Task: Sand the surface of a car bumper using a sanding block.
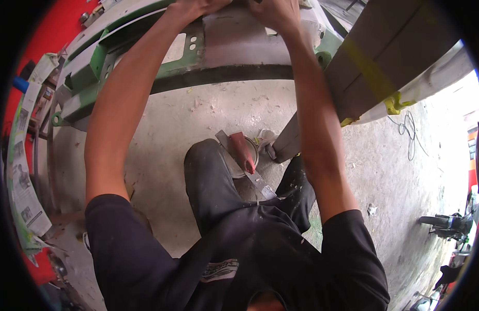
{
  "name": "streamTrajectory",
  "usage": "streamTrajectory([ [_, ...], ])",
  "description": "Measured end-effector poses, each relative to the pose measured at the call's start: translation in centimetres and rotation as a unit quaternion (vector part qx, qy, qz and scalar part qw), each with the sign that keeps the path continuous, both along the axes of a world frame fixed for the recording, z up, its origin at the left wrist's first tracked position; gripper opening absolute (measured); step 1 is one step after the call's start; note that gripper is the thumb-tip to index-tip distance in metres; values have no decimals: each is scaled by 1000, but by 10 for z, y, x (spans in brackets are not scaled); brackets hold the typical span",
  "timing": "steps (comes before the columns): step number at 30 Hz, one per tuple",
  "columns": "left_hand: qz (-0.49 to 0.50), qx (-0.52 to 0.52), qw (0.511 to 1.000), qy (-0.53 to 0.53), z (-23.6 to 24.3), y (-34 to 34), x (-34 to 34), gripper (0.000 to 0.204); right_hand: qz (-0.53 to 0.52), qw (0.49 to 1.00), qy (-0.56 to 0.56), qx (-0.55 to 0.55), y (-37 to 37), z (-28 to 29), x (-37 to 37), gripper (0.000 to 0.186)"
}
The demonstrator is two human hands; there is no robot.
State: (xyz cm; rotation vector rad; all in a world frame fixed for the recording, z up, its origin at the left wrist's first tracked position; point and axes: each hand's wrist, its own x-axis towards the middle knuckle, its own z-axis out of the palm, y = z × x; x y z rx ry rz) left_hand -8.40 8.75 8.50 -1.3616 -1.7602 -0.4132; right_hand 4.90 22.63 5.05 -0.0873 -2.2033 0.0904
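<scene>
At the top edge, my left hand (203,6) and my right hand (273,10) rest over a grey-and-green painted metal panel (234,41) with cut-outs. Their fingers look curled and are partly cropped, so what they hold is hidden. Down between my knees, a can (234,168) stands on the floor, with a metal strip (263,184) and a red tool (242,150) lying across it.
A long grey bodywork part (376,52) with yellow tape angles beside my right arm. Newspaper-masked pieces (30,155) stand at the left by red surfaces. On the concrete floor (379,181) are a cable (408,132) and, farther right, a dark wheeled object (441,223).
</scene>
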Motion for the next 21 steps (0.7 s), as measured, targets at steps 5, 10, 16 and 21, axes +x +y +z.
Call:
streamTrajectory([
  [5, -46, 37, 998, 30, -11, -22, 15, 30, 26, 999, 39, 13, -19, -12, 19, 41],
  [10, 25, 8, 999, 20, -8, 12, -6, 29, 9, 1000, 22, -3, 14, -5, -3, 38],
  [16, 12, 6, 1000, -16, -7, -4, 21, 31, 32, 998, 45, 0, -6, -9, 21, 43],
  [21, -10, 25, 948, 318, -11, 16, -10, 29, 2, 999, 25, -24, 12, -11, 11, 42],
])
